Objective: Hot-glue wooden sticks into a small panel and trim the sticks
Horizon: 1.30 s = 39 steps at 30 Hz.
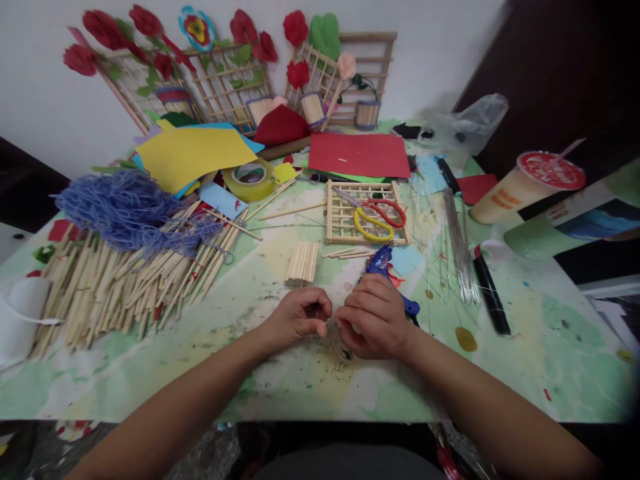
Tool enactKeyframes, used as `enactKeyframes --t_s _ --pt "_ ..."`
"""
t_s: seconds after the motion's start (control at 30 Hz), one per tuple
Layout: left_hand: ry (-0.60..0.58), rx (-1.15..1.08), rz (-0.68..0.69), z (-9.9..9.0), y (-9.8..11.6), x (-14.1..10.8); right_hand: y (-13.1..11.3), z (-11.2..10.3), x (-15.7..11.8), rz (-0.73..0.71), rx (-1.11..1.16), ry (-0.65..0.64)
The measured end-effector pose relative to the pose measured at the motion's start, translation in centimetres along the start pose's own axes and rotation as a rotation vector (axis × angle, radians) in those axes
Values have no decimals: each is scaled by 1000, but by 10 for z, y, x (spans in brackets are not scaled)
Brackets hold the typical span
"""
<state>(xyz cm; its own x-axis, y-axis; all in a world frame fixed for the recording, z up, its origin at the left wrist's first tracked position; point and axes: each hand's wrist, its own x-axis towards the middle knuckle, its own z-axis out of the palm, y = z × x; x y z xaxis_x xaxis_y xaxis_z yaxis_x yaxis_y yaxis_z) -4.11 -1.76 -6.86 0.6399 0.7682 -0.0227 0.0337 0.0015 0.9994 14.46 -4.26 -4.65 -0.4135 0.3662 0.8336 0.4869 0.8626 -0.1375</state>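
My left hand point(300, 319) is above the near middle of the table, its fingers curled toward the thumb. Close beside it, my right hand point(376, 319) is closed, with the fingers bent inward. Anything pinched in either hand is too small or hidden to make out. Just beyond the left hand stands a small cup-like bundle of short wooden sticks point(302, 263). A blue glue gun point(380, 259) lies behind the right hand, which partly covers it. Several short cut sticks point(347, 253) lie between the bundle and the glue gun.
Scissors point(375, 220) rest on a stick lattice point(336, 230). At left are loose sticks point(115, 287) under blue yarn point(120, 207). Tape point(247, 180) and red paper point(357, 155) lie behind. Wires point(457, 253), a black pen point(490, 287) and a drink cup point(520, 187) are at right.
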Motion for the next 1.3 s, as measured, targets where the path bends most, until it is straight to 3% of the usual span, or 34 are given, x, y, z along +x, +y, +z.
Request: enactKeyframes --t_s 0.37,0.67,1.03,1.3 --pt "-9 81 21 2 6 0 17 -23 11 203 3 96" --pt "-23 88 79 0 2 0 3 -6 5 -57 232 -190" --pt "-30 119 72 0 2 1 2 -5 4 -55 148 -210" --pt "-37 140 77 1 6 2 3 -2 0 -49 71 -140"
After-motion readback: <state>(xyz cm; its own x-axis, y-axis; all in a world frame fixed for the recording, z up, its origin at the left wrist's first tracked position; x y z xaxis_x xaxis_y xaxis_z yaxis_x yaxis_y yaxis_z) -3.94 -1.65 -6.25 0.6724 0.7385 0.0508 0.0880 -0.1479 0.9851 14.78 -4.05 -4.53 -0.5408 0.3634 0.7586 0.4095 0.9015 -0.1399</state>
